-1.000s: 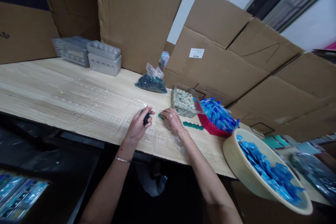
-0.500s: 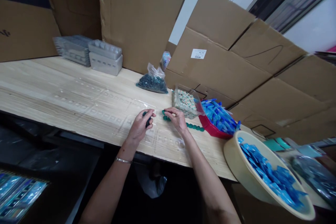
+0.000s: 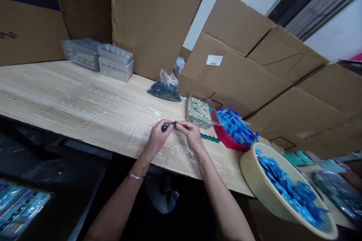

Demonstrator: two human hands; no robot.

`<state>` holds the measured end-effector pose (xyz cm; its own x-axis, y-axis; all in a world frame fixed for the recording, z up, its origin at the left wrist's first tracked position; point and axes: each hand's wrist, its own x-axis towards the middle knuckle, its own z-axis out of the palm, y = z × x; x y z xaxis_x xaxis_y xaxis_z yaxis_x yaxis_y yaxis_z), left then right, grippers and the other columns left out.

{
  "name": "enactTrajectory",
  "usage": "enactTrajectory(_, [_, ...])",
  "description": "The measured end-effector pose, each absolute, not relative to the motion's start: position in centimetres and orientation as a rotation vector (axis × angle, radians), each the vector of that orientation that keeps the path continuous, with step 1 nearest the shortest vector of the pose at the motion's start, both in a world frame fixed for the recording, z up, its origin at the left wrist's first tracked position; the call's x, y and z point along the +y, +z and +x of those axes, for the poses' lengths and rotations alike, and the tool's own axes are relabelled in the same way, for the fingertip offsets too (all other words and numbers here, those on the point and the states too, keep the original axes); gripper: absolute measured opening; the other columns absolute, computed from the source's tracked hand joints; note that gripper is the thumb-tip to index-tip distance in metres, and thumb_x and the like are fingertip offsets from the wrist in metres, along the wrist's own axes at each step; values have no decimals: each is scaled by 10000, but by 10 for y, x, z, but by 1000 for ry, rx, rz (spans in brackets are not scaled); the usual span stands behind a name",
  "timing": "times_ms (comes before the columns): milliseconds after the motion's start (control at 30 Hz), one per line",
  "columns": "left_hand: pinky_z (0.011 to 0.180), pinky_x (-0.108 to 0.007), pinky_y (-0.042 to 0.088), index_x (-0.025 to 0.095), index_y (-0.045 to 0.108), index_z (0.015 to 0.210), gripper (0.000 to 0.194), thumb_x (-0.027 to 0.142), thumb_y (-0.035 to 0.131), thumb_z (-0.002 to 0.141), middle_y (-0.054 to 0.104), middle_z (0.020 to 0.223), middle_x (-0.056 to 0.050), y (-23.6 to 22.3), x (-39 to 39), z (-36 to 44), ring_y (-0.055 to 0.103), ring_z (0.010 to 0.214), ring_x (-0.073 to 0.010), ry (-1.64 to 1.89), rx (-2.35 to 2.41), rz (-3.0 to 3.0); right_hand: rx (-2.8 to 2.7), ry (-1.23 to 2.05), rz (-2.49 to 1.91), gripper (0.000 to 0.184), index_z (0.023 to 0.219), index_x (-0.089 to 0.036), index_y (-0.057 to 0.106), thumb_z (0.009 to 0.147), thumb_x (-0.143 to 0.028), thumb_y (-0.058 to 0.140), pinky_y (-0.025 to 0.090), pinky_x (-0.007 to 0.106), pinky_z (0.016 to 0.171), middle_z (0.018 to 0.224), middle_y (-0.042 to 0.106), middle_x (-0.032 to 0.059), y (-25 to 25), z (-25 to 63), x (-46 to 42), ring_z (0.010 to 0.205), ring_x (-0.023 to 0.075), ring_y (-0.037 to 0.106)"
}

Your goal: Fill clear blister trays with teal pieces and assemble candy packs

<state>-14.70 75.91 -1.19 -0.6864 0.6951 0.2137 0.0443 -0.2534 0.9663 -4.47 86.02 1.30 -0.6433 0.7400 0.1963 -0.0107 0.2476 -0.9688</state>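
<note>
Left hand (image 3: 158,138) and right hand (image 3: 193,136) meet over the table (image 3: 181,104), jointly pinching a small green piece (image 3: 174,125) between their fingertips; the left also grips dark pieces (image 3: 164,127). Beyond lies a bag of dark pieces (image 3: 164,91).

The left hand (image 3: 158,136) and right hand (image 3: 193,136) pinch a small green piece (image 3: 174,125) above the table (image 3: 34,86); from there, a bag (image 3: 164,90) sits at 12 o'clock, a clear box (image 3: 199,121) at 2, a red basin (image 3: 226,139) at 3, a tub (image 3: 254,177) at 4
</note>
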Motion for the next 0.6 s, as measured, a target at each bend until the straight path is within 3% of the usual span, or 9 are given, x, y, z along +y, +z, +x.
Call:
enactTrajectory(167, [735,-263,432,204,644,838,106,229,599,745,656,806,-34,-13,761,-146,591,766,-168,2075,1625,996,-1857,1398,-691,192,781,-216,720,628,-329,739,511,335,773,788,714,16,15,-46,852,753,175,648])
enactTrajectory(400, [803,-279,423,230,662,845,129,191,577,757,666,854,-39,-13,761,-147,591,833,-184,2102,1572,1069,-1805,1441,-663,202,801,-207,708,663,-355,710,509,349,777,753,708,21,11,-46,852,741,178,647])
enactTrajectory(500, [712,-248,446,218,670,873,144,226,609,742,665,855,-49,-12,758,-151,590,805,-173,2096,1509,940,-1908,1286,-666,208,835,-207,704,702,-365,677,504,342,765,808,707,31,10,-44,860,763,180,642])
enactTrajectory(600, [473,-184,381,197,650,925,217,296,625,734,645,801,-45,-12,754,-156,525,571,-102,2093,1402,734,-2099,933,-600,149,803,-205,704,752,-329,639,485,325,770,851,695,48,8,-44,873,805,184,629])
